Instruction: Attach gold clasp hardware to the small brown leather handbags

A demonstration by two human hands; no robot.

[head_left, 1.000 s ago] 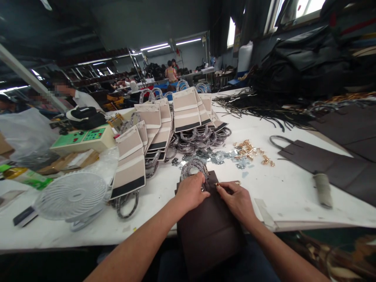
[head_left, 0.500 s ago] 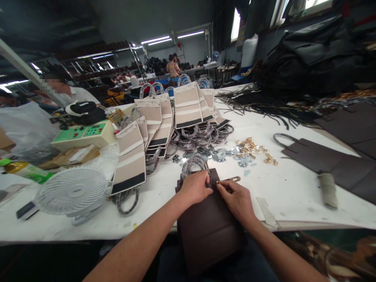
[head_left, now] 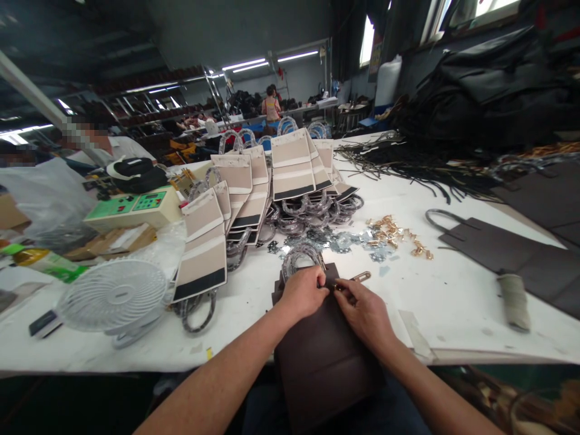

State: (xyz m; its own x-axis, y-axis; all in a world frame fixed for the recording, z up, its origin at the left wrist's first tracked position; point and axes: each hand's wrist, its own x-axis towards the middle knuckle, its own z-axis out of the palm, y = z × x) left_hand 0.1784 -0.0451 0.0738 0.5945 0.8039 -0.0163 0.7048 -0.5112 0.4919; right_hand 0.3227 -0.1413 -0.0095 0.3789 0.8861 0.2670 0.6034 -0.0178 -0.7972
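Note:
A dark brown bag (head_left: pixel 324 362) lies at the table's front edge and over the lap, its wrapped handle (head_left: pixel 301 257) at the top. My left hand (head_left: pixel 304 291) is closed at the bag's upper part, fingers curled round a dark strap-like piece. My right hand (head_left: pixel 362 307) pinches a small gold-coloured metal piece (head_left: pixel 337 287) just right of the left fingertips. A metal piece with a slot (head_left: pixel 362 277) sticks out beyond the right hand; whether that hand touches it is unclear.
Several beige panels with wrapped handles (head_left: pixel 203 241) stand behind. Gold fittings (head_left: pixel 389 231) and metal plates (head_left: pixel 335 239) are scattered ahead. A white fan (head_left: pixel 115 293) stands left; a grey roll (head_left: pixel 514 301) and brown bag piece (head_left: pixel 512 244) lie right. A person (head_left: pixel 129 148) sits back left.
The right fingertips have shifted slightly at the small metal piece, near the left hand. The whole view has moved a little. Both hands keep their grip.

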